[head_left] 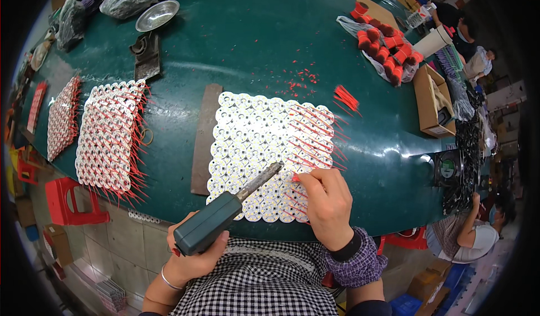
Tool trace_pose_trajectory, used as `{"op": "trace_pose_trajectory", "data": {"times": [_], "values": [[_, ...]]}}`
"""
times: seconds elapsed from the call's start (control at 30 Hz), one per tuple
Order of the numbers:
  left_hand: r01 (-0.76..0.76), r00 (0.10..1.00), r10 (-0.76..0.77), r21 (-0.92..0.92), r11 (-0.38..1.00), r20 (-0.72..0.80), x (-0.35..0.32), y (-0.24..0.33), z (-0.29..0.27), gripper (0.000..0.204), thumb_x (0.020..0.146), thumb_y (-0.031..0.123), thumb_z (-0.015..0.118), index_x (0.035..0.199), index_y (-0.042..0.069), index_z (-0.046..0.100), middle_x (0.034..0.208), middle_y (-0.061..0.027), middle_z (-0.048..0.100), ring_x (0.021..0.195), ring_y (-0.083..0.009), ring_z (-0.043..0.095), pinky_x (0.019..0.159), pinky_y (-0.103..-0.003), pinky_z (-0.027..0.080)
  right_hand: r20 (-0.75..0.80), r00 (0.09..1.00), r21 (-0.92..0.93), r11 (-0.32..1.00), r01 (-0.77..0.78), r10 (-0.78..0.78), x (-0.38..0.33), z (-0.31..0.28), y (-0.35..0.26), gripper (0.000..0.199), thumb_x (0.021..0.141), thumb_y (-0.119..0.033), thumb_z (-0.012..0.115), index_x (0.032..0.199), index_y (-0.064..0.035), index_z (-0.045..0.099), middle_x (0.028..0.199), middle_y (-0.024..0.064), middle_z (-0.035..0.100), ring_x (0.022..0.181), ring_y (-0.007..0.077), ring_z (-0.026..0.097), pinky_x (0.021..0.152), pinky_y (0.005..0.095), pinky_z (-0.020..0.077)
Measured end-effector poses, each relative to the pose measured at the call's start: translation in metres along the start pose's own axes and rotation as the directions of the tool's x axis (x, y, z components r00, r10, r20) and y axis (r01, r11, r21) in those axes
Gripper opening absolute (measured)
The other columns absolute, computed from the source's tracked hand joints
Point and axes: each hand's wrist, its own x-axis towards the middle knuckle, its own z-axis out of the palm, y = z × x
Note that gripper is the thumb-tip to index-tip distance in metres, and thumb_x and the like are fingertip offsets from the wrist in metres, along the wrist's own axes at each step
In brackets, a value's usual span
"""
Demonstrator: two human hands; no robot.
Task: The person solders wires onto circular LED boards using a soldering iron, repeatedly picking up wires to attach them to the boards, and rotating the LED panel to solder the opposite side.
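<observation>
My left hand (198, 254) is wrapped round the dark green handle of a soldering gun (216, 217). The gun's metal tip reaches up and right to the panel of round white LED boards (247, 141) lying before me. My right hand (329, 203) is closed in a pinch on a short red wire (296, 177), close by the tip. Whether the tip or wire touches a board, I cannot tell. Red wires (312, 125) stick out from the panel's right columns, while the left columns are bare. A flat brown strip (203, 141) lies along the panel's left edge.
More wired panels (109, 139) lie at the left. A loose bundle of red wires (347, 99) sits beyond my panel, near red scraps. Tied red bundles (388, 46) and a cardboard box (433, 102) stand far right. A metal bowl (157, 16) is at the back left. Other people are at the right.
</observation>
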Motion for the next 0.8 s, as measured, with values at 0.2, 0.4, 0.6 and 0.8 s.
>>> {"op": "trace_pose_trajectory", "data": {"times": [0.2,0.4,0.6,0.8], "values": [[-0.068,0.996,0.066,0.030,0.997,0.054,0.004,0.004,-0.004,0.023,0.076,-0.002,0.074,0.099,-0.004,0.070,0.084,-0.0093,0.067,0.064,-0.0163,0.063,0.058,-0.027,0.049,-0.022,0.998,0.110,0.992,0.054,-0.052,-0.001,0.001,-0.003,0.032,0.070,0.007,0.068,0.101,0.0023,0.070,0.090,0.0102,0.063,0.079,0.0255,0.061,0.066,0.0360,0.0507],[-0.020,0.995,0.017,0.032,0.999,0.097,0.009,0.016,-0.004,0.020,0.076,-0.003,0.074,0.096,-0.004,0.069,0.083,-0.0086,0.066,0.064,-0.0134,0.061,0.057,-0.026,0.048,-0.010,0.999,0.102,0.994,0.047,-0.046,-0.003,0.006,-0.001,0.030,0.070,0.006,0.069,0.100,0.0025,0.070,0.089,0.0095,0.063,0.077,0.0249,0.062,0.064,0.0347,0.0518],[-0.070,0.991,0.059,0.087,0.994,0.122,0.011,0.018,-0.004,0.019,0.077,-0.003,0.074,0.095,-0.004,0.069,0.081,-0.0069,0.066,0.064,-0.0116,0.060,0.058,-0.026,0.047,-0.004,0.999,0.089,0.995,0.049,-0.049,-0.003,0.007,-0.001,0.030,0.070,0.006,0.069,0.100,0.0025,0.070,0.089,0.0094,0.063,0.077,0.0251,0.062,0.065,0.0349,0.0518],[-0.071,0.992,0.061,0.085,0.994,0.109,0.012,0.017,-0.002,0.015,0.076,-0.003,0.074,0.090,-0.002,0.068,0.079,-0.0062,0.063,0.061,-0.0122,0.059,0.056,-0.026,0.046,0.014,0.999,0.070,0.996,0.048,-0.049,-0.003,0.007,-0.001,0.029,0.070,0.004,0.068,0.099,0.0027,0.070,0.089,0.0096,0.063,0.077,0.0253,0.062,0.065,0.0348,0.0517]]}}
